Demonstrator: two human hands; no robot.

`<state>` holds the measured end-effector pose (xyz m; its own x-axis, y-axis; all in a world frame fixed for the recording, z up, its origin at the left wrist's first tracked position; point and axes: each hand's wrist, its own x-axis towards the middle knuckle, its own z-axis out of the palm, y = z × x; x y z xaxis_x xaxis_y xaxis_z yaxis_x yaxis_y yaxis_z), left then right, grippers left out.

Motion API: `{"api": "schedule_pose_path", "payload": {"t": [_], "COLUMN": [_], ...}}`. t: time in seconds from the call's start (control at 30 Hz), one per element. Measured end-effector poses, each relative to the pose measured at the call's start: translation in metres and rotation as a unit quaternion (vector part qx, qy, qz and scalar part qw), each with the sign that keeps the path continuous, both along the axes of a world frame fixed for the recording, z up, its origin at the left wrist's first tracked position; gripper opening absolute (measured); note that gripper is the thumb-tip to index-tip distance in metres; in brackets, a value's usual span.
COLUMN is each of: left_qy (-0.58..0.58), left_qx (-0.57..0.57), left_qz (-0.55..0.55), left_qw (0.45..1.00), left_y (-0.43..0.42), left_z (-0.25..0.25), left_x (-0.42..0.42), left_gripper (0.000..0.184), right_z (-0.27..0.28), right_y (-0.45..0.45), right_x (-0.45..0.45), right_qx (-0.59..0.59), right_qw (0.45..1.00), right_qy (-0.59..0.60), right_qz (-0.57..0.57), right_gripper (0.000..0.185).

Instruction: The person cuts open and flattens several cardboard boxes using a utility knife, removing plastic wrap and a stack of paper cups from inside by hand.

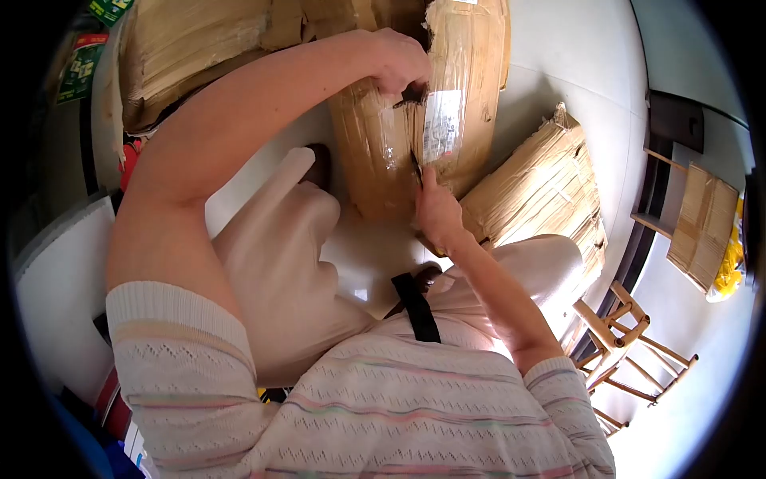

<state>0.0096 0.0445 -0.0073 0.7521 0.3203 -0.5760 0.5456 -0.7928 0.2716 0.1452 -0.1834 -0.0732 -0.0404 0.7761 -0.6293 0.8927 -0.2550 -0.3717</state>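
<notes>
A worn brown cardboard box with clear tape and a white printed label stands in front of my knees. My left hand is closed on the torn edge at the top of this box, beside a dark opening, its fingertips partly hidden. Lower down, my right hand is wrapped round the handle of a cutting tool, seemingly a knife. Its narrow dark blade meets the cardboard at the lower end of a slit. The handle is mostly covered by my fingers.
Another crumpled cardboard piece lies to the right on the pale tiled floor. A large cardboard box is at upper left. A bamboo stool and a smaller carton are at right. My legs flank the work.
</notes>
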Motion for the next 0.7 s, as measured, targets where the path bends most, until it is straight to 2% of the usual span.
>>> {"api": "schedule_pose_path", "payload": {"t": [0.13,0.17,0.2,0.23,0.3,0.33,0.37,0.43,0.47,0.5,0.57,0.7], "left_qy": [-0.020,-0.059,-0.219,-0.111,-0.107,-0.225,-0.336,-0.149,-0.052,-0.078,-0.105,-0.106], "left_qx": [-0.006,0.052,-0.106,-0.024,0.086,0.152,0.235,0.110,0.041,0.050,0.041,-0.027], "left_qz": [0.020,-0.003,-0.012,0.137,0.209,0.133,0.055,0.076,0.081,0.085,0.065,0.043], "left_qw": [1.000,0.997,0.970,0.984,0.968,0.953,0.910,0.980,0.995,0.992,0.992,0.993], "left_y": [0.001,0.011,0.058,0.060,0.043,0.036,0.045,0.059,0.063,0.060,0.055,0.046], "left_z": [0.009,0.002,-0.025,0.025,0.055,0.032,0.016,0.042,0.053,0.053,0.045,0.039], "left_x": [-0.006,-0.011,-0.028,-0.031,-0.045,-0.060,-0.074,-0.058,-0.049,-0.046,-0.040,-0.035], "left_gripper": [0.048,0.043,0.030,0.024,0.024,0.027,0.029,0.033,0.034,0.036,0.033,0.027], "right_z": [0.010,0.013,0.017,0.018,0.025,0.029,0.033,0.059,0.069,0.072,0.062,0.070], "right_y": [-0.012,-0.019,-0.032,-0.041,-0.027,-0.014,-0.005,0.027,0.040,0.055,0.093,0.166], "right_x": [-0.001,-0.001,-0.001,-0.002,0.000,0.006,0.016,0.028,0.029,0.032,0.027,-0.004], "right_qx": [-0.016,-0.027,-0.039,-0.043,-0.039,-0.028,0.056,-0.037,0.006,0.051,0.200,0.227], "right_qw": [1.000,0.999,0.999,0.999,0.999,0.999,0.998,0.971,0.964,0.954,0.960,0.972], "right_qy": [-0.013,-0.019,-0.022,-0.020,-0.001,0.020,0.031,0.107,0.137,0.165,0.116,-0.006], "right_qz": [0.005,0.011,0.014,0.019,0.012,-0.006,-0.010,-0.210,-0.228,-0.244,-0.158,-0.062], "right_gripper": [0.021,0.022,0.022,0.023,0.025,0.025,0.028,0.029,0.032,0.035,0.043,0.067]}}
